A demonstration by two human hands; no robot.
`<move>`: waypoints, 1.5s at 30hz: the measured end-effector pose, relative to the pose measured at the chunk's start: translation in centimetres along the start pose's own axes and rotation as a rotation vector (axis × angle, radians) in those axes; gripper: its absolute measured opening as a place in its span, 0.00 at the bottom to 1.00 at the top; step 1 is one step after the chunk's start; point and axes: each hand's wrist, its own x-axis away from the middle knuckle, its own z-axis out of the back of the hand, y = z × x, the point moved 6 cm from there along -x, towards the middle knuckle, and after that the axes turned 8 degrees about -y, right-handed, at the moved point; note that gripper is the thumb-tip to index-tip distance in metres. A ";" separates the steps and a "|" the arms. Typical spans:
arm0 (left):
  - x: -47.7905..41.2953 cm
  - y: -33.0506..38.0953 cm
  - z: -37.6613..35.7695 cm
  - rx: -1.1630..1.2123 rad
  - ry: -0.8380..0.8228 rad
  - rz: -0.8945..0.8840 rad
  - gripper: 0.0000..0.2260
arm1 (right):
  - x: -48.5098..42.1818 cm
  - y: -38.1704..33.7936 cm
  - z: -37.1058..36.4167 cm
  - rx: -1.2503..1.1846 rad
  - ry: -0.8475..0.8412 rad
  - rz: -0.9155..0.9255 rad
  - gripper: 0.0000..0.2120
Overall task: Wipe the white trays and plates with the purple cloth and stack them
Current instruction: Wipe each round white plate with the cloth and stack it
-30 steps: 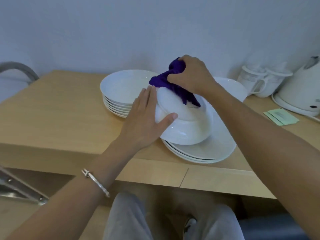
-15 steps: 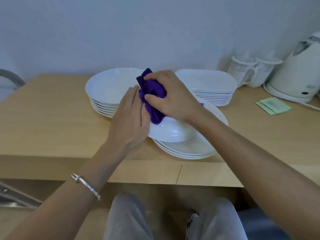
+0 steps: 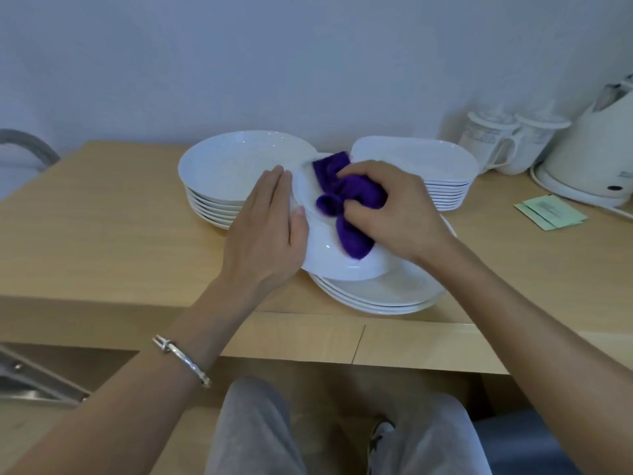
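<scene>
Our left hand (image 3: 263, 231) holds the deep white ceramic plate (image 3: 329, 258) by its left rim, the fingers (image 3: 270, 186) straight along the outside and the thumb laid on the upper surface, so the rim sits pinched between them. Our right hand (image 3: 394, 214) is clenched round the bunched purple cloth (image 3: 346, 204), which lies under the curled fingers, pressed onto the plate's surface, with a tail of it trailing towards the near rim. The plate is tilted over the stack of flat round white plates (image 3: 376, 296) on the pale wooden table (image 3: 102, 234).
</scene>
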 end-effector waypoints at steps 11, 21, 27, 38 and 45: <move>0.0 0.2 0.1 -0.027 0.009 -0.036 0.30 | -5.4 2.9 1.1 0.067 0.090 -0.114 0.18; 0.2 -0.1 -0.3 -0.039 -0.339 -0.153 0.46 | 2.7 0.0 0.6 -0.053 0.027 -0.012 0.17; 0.1 -0.3 1.3 -0.474 -0.312 -0.685 0.44 | 2.0 1.4 3.0 -0.099 0.141 -0.122 0.14; -0.6 2.6 2.1 -0.542 0.097 -0.843 0.16 | 2.0 1.0 3.7 -0.076 0.177 -0.129 0.13; -3.8 4.3 6.7 -0.382 0.123 -0.604 0.22 | 2.8 0.0 8.3 -0.246 0.568 -0.065 0.14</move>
